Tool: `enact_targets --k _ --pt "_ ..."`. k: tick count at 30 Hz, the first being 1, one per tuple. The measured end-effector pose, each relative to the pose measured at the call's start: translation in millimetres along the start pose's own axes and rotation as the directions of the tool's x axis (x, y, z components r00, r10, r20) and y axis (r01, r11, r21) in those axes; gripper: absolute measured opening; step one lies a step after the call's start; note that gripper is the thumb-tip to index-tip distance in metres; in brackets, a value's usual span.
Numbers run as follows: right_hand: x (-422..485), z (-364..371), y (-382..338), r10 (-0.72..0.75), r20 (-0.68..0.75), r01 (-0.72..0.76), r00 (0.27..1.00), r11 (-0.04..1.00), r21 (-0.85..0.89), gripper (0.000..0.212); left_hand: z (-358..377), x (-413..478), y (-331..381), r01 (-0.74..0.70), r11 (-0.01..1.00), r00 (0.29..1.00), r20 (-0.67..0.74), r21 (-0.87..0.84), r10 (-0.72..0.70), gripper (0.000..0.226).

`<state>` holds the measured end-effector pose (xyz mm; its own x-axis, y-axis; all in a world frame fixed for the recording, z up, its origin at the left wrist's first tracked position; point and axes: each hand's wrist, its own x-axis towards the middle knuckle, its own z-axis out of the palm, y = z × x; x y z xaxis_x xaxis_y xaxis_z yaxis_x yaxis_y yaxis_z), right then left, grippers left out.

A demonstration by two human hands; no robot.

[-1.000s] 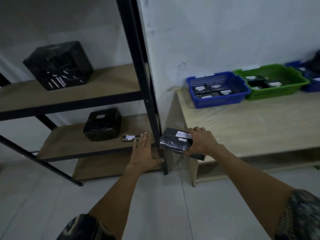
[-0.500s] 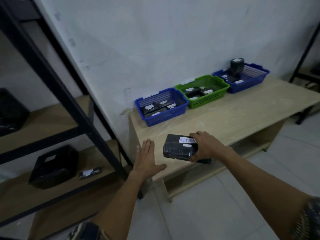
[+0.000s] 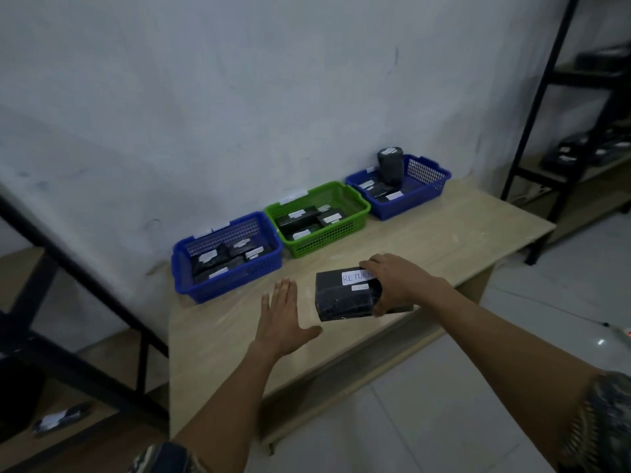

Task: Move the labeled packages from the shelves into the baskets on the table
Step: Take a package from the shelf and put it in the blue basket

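Right hand (image 3: 396, 285) grips a black plastic-wrapped rectangular package (image 3: 345, 297) with a white "RETURN" label, held above the pale wooden table (image 3: 444, 230), short of the three plastic baskets. Left hand (image 3: 281, 319) hovers beside it, fingers straight, empty. Judgement: package stiff and light, film slippery; best clamped across its end.

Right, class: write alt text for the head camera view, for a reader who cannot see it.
A person's right hand grips a black package labelled RETURN over a wooden table, the left hand open beside it. Along the wall sit a left blue basket, a green basket and a right blue basket, each holding labelled packages.
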<state>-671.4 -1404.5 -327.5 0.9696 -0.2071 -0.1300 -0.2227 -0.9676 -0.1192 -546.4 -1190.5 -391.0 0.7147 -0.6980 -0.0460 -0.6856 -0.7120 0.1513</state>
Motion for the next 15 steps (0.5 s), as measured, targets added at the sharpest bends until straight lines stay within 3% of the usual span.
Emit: enact_targets --k 15 --pt "116.6 -39.1 213.0 0.030 0.030 -0.027 0.999 0.996 -0.090 0.101 26.5 230.2 127.2 -0.074 0.996 0.997 0.008 -0.047 0.075 0.115"
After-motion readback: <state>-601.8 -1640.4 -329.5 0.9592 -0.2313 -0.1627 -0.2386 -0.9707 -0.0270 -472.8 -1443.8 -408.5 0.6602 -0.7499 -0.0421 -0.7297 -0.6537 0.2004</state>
